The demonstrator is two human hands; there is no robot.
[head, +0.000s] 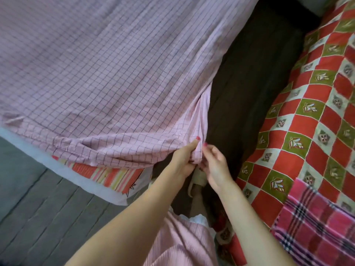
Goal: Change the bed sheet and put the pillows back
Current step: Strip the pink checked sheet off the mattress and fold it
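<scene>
The left hand [183,159] pinches a gathered corner of the sheet [107,73], thumb on top and fingers curled under the bunched cloth. The right hand [215,166] sits just beside it, fingers also curled onto the same bunch, so both hands are clamped on the sheet corner, touching or nearly so.

The sheet, pink with a dark grid, lies spread over the mattress [80,186], and its corner hangs just off the mattress's near corner, where a strip of striped cover [107,174] and the white edge show uncovered. A dark gap runs beside the mattress, and across it lies a red and green quilt [299,131] with a pink plaid cloth [315,223] on its near end. No pillows are in view.

The step in hand looks like fitting this corner. To do it well, pull the bunch outward along the mattress's diagonal to draw out the slack ripples near the corner, then spread the gathered cloth flat before folding it down. Carry it low enough to cover the striped cover, and tuck under the mattress with flat fingers so the grid lines stay square to the edge.
</scene>
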